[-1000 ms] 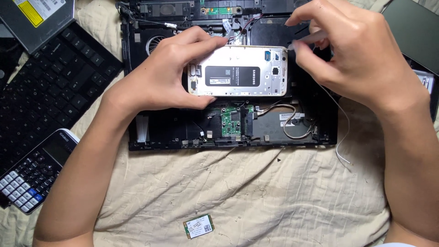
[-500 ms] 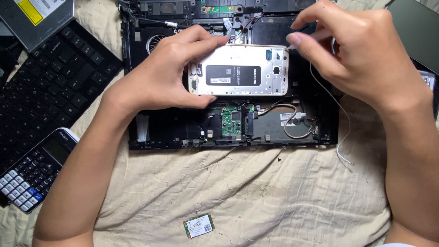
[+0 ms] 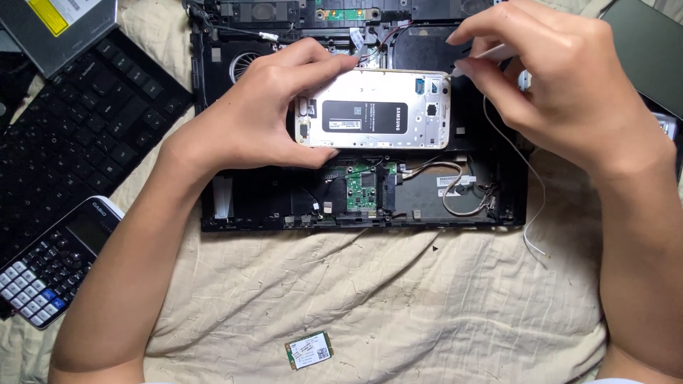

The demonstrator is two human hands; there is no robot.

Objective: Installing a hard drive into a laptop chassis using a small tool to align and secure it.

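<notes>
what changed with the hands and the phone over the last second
The right hand drew its pinched thin white tool slightly up along the right end of the open-backed white smartphone, the tip staying by its top right corner. The left hand kept holding the phone over the opened black laptop base. The small green circuit card stayed put.

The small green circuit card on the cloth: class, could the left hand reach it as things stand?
Probably yes. The green circuit card lies alone on the cloth, uncovered, near the left forearm; but the left hand grips the phone and must release it first.
</notes>
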